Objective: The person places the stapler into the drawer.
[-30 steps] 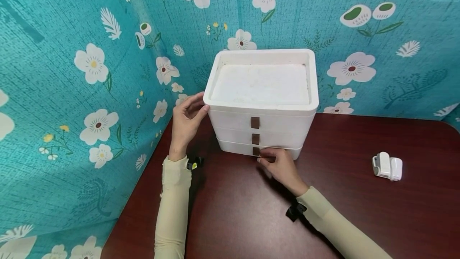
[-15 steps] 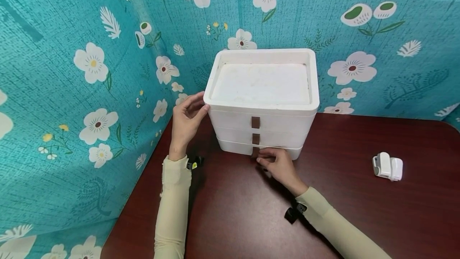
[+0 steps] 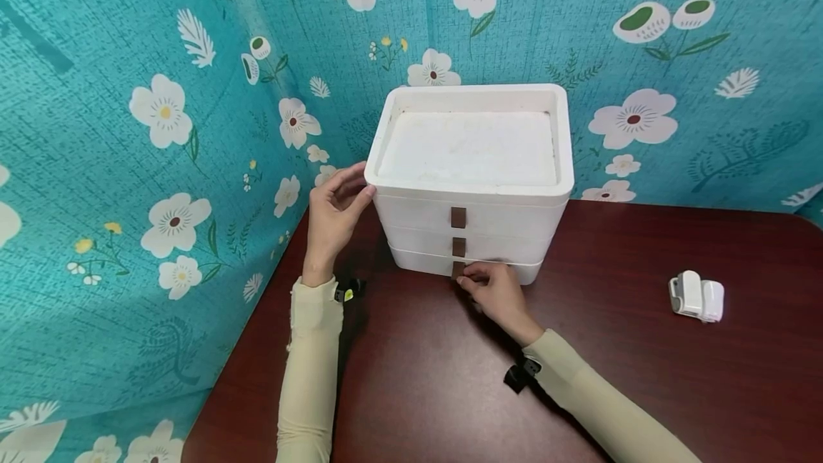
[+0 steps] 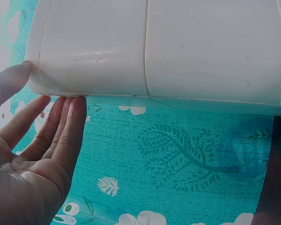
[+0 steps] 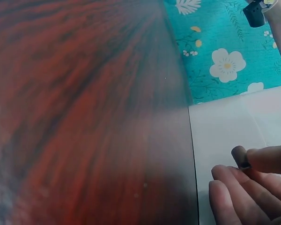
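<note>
A white drawer unit with an open tray top stands on the table near the wall. Brown pull tabs run down its front. My left hand touches the unit's front left corner under the rim; in the left wrist view its extended fingertips press one side and the thumb lies at the edge. At the bottom drawer, my right hand pinches the lowest brown tab between thumb and finger, its other fingers curled beside the drawer front. The bottom drawer sits flush in the unit.
On the right of the dark red wooden table lies a small white two-part object, its kind unclear. Turquoise flowered cloth covers the walls behind and to the left.
My right hand has shifted slightly left, its thumb and finger coming onto the lowest tab. The left hand keeps its place at the corner. The view has tilted a little.
</note>
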